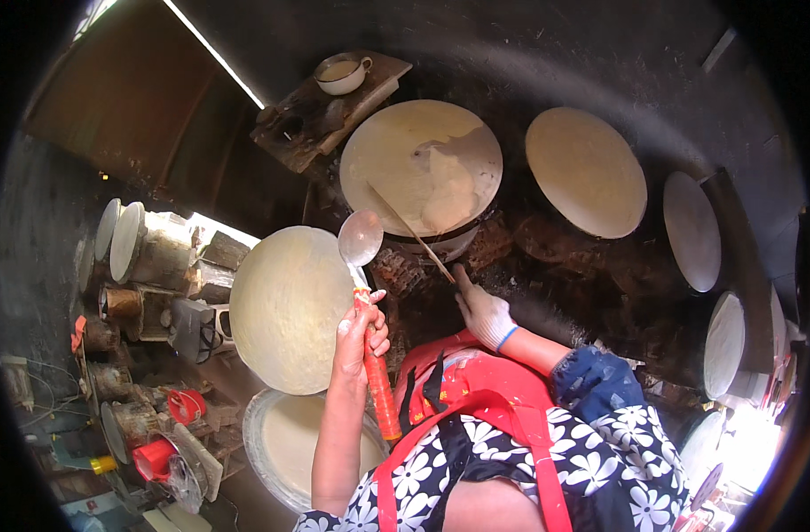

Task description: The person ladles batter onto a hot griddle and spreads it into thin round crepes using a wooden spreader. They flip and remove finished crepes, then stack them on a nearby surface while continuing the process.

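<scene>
My left hand [364,337] is bare and wrapped around the red handle of a ladle [361,238], whose metal bowl is raised between two round pale surfaces. Closed on the near end of a long thin wooden stick [412,233] is my right hand [487,317], in a white glove. The stick's far end lies over a round griddle [383,164], touching or just above its left part. A pale, uneven layer of what looks like batter [452,188] covers the griddle's right side, with a darker patch above it.
A large round pale disc [281,310] stands left of the ladle. Below it is a wide tub of creamy liquid [307,434]. More round discs [587,173] line the right. An enamel cup [341,76] rests on a board [383,75]. Cut logs [157,253] are stacked at left.
</scene>
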`<action>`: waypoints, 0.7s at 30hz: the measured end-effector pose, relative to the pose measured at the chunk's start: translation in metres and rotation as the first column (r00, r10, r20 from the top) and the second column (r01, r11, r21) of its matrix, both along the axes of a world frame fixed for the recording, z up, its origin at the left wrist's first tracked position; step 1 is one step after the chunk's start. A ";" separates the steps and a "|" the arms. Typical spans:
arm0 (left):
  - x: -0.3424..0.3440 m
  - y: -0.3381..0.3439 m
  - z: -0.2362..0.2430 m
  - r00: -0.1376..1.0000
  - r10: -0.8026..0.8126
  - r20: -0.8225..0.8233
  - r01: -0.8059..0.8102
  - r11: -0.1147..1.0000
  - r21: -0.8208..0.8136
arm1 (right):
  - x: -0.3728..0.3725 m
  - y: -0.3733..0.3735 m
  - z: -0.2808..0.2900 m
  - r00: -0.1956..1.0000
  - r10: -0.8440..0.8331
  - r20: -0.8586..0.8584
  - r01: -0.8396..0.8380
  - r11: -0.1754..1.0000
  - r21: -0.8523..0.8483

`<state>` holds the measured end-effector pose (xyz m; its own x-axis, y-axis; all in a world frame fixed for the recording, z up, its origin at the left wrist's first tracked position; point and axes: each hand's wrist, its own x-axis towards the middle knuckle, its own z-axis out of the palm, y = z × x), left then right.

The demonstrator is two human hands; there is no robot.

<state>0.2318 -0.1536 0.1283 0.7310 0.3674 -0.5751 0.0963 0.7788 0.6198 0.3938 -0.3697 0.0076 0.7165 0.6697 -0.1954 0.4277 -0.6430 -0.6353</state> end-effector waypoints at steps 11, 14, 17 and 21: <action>0.054 -0.014 0.003 0.987 0.019 -0.158 -0.015 1.000 0.026 | 0.088 -0.063 0.001 0.991 -0.136 -0.017 0.137 0.990 0.042; 0.075 -0.017 0.004 0.984 0.040 -0.174 -0.034 0.999 0.036 | 0.095 -0.070 0.027 0.971 0.205 -0.122 -0.213 0.976 -0.053; 0.097 -0.021 0.002 0.978 0.075 -0.194 -0.068 0.997 0.038 | 0.121 -0.106 0.017 0.988 0.122 -0.098 -0.133 0.985 -0.108; 0.123 -0.033 0.000 0.972 0.114 -0.205 -0.109 0.993 0.035 | 0.186 -0.115 0.006 0.999 0.020 0.029 -0.014 0.984 -0.180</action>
